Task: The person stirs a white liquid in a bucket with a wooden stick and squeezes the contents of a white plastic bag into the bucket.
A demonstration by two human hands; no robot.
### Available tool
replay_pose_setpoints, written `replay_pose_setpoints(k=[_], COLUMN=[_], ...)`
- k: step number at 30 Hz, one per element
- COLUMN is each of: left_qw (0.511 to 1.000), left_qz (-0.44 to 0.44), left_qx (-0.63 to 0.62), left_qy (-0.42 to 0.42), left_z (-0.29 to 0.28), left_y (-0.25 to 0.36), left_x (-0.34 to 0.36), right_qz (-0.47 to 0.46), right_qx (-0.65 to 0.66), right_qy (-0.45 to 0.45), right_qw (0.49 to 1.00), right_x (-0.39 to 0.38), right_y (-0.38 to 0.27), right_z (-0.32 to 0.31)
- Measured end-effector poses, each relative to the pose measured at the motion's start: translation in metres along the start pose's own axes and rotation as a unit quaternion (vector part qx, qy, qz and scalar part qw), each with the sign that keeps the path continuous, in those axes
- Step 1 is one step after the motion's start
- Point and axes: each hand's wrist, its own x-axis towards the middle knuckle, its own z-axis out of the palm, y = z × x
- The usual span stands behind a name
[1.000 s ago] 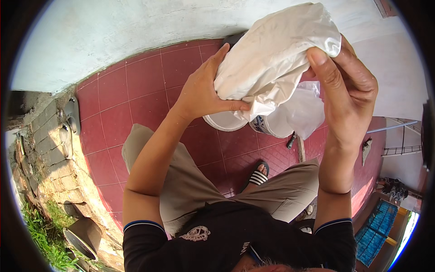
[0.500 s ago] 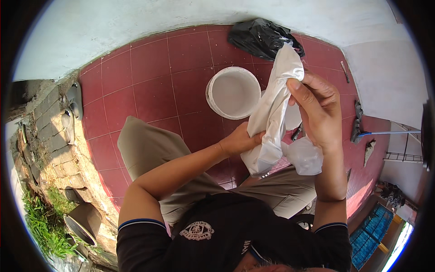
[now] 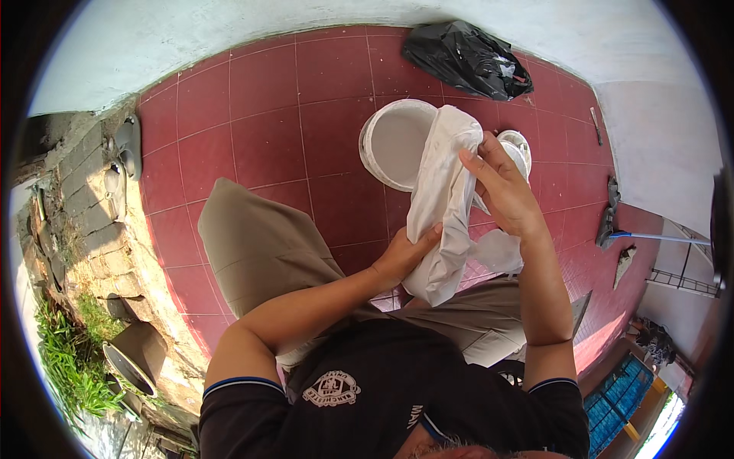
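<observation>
My left hand (image 3: 401, 256) grips the lower part of a long, crumpled white plastic package (image 3: 443, 199) from its left side. My right hand (image 3: 501, 183) pinches it near the top with thumb and fingers. A loose translucent plastic bag (image 3: 497, 252) is below my right hand, beside the package. Just behind the package stands a white bucket (image 3: 371, 153) with pale grey stuff inside. A second white container (image 3: 520, 145) is partly hidden behind my right hand.
A black plastic bag (image 3: 466, 57) lies by the back wall. At right are a blue-handled broom (image 3: 650, 236) and a blue panel (image 3: 615, 405). At left, grey sandals (image 3: 128, 145) lie by the edge of the red tiled floor (image 3: 260, 115), with a pot (image 3: 134, 356) and plants (image 3: 73, 352) lower down.
The white package has come down from high in front of my face to over my lap and turned more upright, my hands moving with it. The bucket and black bag show more fully.
</observation>
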Motion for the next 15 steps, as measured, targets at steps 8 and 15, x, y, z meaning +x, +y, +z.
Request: replay_pose_setpoints(k=[8, 15], left_qw=[1.000, 0.999], left_qz=[0.001, 0.027], left_qx=[0.014, 0.003], left_qy=[0.010, 0.018], left_z=[-0.005, 0.000], left_y=[-0.010, -0.017], left_x=[0.011, 0.015], right_qz=[0.073, 0.160], right_qx=[-0.081, -0.014], right_qy=[-0.038, -0.029], right_qw=[0.993, 0.987], right_x=[0.002, 0.011], right_y=[0.028, 0.053], right_z=[0.002, -0.005])
